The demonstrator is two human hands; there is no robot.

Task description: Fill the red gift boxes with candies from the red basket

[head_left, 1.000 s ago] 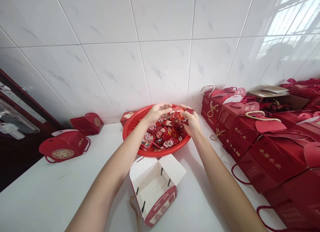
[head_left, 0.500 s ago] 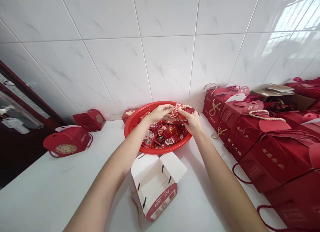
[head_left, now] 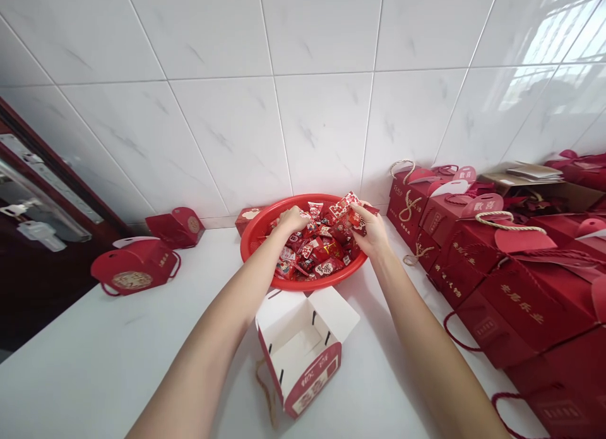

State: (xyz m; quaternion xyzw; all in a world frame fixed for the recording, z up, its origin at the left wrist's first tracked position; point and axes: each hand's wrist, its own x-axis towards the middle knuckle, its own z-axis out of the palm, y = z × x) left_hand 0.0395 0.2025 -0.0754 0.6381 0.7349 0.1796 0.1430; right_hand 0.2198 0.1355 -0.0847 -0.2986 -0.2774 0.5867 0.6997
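Note:
A round red plastic basket (head_left: 310,285) full of red-wrapped candies (head_left: 326,250) stands against the tiled wall. Over its right side, my right hand (head_left: 372,231) is closed on several wrapped candies (head_left: 344,204), one of them white with red spots. My left hand (head_left: 291,221) reaches down into the basket's left part, fingers bent onto the candies; what they grip, if anything, is hidden. In front of the basket sits an open gift box (head_left: 298,351), white inside, with its flaps spread and no candies visible in it. A twine handle (head_left: 267,395) hangs at its left.
Closed red gift boxes (head_left: 502,287) are stacked along the right, with rope handles sticking out. Two red boxes (head_left: 135,269) stand at the left, and another box (head_left: 246,218) is behind the basket. A dark door (head_left: 28,250) with keys is at far left.
My left hand has left my right hand and moved left and down into the candies. The right hand still holds its candies. The view has shifted slightly.

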